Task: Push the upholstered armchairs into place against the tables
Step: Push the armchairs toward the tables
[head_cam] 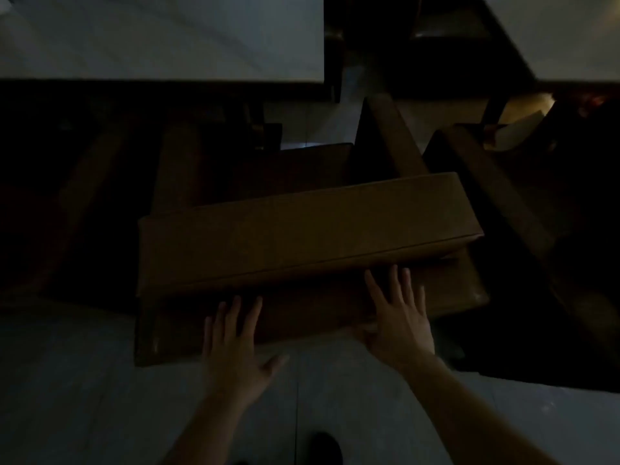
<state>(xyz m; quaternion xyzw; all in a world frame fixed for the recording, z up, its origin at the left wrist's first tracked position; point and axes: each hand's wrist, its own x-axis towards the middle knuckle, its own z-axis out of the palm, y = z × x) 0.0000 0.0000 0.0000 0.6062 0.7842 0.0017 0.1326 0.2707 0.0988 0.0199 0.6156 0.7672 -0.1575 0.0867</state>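
Pushing step: left hand and right hand, fingers straight, flat against armchair backrest. Next: shove squarely toward worktop.

An armchair stood at the middle of the frame, its backrest nearest the viewer and its seat toward a desk filling the upper left. A second desk sat in the upper right corner, with another armchair below it at the right edge. Both hands lay against the rear of the middle backrest: the left hand lower centre, the right hand just to its right. Floor spread across the bottom.
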